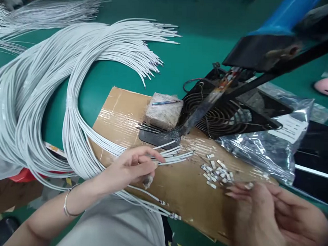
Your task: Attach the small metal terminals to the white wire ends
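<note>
My left hand (139, 163) is closed over white wires (182, 157), whose stripped ends fan out past my fingertips above the cardboard. A small greyish lump (147, 181) shows under its fingers; I cannot make out what it is. At the right, my blurred right hand (279, 215) pinches a small white connector (249, 185) between thumb and fingers. Just left of it lies a loose pile of similar connectors (218, 171). Below my left hand, several wires with connectors on their ends (173, 216) reach over the cardboard's near edge.
A soldering iron (205, 106) with a blue handle slants down to the cardboard (121, 103). Beside it are a wrapped block (164, 112), a fan with a wire guard (216, 114) and a clear plastic bag (276, 153). Large white wire bundles (55, 60) cover the left side.
</note>
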{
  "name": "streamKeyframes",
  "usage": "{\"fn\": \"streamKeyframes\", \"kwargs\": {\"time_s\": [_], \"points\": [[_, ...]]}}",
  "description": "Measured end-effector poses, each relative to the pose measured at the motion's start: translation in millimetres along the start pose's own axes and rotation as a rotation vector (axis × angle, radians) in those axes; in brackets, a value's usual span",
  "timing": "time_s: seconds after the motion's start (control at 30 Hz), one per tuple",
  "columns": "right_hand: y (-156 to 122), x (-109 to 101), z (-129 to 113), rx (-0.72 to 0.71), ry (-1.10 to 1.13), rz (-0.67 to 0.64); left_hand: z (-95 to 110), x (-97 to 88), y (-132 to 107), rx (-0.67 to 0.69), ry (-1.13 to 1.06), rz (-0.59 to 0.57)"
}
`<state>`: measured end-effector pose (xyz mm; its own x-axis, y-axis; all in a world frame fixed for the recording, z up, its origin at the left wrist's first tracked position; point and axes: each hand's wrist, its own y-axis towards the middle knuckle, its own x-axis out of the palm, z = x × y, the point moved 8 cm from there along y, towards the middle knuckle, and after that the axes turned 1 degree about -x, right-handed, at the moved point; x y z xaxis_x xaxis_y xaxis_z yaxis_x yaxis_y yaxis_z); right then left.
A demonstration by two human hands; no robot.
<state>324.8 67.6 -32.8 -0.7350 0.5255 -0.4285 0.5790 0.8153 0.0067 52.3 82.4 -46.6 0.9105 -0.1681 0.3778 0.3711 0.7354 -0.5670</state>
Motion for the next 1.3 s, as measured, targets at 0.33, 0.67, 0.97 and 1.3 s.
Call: {"fn": "streamKeyframes", "kwargs": {"time_s": [0.33, 0.67, 0.97, 1.3], "points": [[-55, 76, -33, 0.043, 0.236, -0.421, 2, -3.2, 0, -0.014, -0.073, 0.022], [-47, 69, -42, 0.07, 0.266, -0.337, 26, 20.4, -22, 0.337, 0.67, 0.068], [-43, 58, -33, 0.136, 0.271, -0.285, -4, 22.9, -11, 0.038, 0.578, -0.287], [-67, 91, -44, 0.203, 0.371, -0.562, -6, 0.8, -3, -0.008, -0.051, 0.026]]}}
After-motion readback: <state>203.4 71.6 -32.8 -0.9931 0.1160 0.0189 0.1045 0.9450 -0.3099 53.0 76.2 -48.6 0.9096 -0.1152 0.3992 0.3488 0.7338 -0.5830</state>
